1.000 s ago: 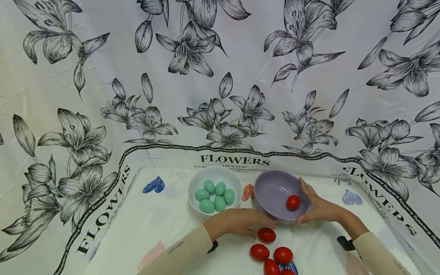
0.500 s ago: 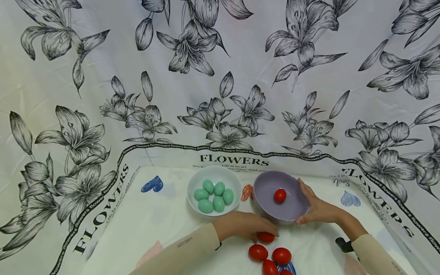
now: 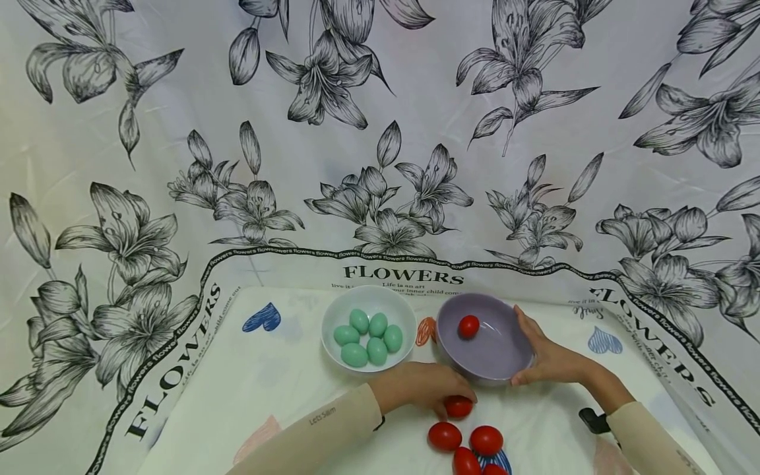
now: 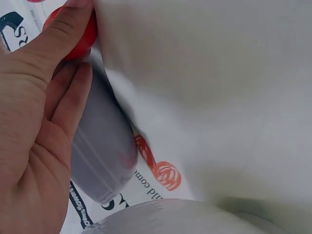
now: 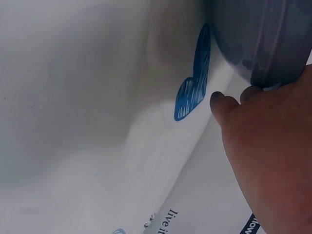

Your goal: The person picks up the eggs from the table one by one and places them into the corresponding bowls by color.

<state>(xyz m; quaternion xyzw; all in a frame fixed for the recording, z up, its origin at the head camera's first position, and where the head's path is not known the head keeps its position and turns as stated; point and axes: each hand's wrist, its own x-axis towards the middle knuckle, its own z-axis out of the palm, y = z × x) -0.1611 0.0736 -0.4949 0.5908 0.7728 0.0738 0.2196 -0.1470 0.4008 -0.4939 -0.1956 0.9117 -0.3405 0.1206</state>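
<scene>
Near the front of the purple bowl (image 3: 495, 353), my left hand (image 3: 423, 386) pinches a red egg (image 3: 459, 408) between thumb and fingers. In the left wrist view the thumb lies across that egg (image 4: 87, 40), with the bowl's outer wall (image 4: 102, 141) just behind. My right hand (image 3: 555, 361) grips the bowl's right side, fingers along the far rim and thumb low at the front. One red egg (image 3: 469, 326) lies inside the purple bowl, toward its back left. Several more red eggs (image 3: 444, 437) rest on the cloth below my left hand, the lowest cut off by the frame.
A white bowl (image 3: 332, 353) with several mint-green eggs (image 3: 354, 355) stands left of the purple bowl, a narrow gap between them. Flower-printed cloth (image 3: 392, 198) rises behind. White cloth (image 3: 285, 369) with printed hearts covers the tabletop.
The egg inside the purple bowl has rolled from the right side to the back left. My left hand has moved slightly right and taken hold of the nearest red egg; my right hand stays put.
</scene>
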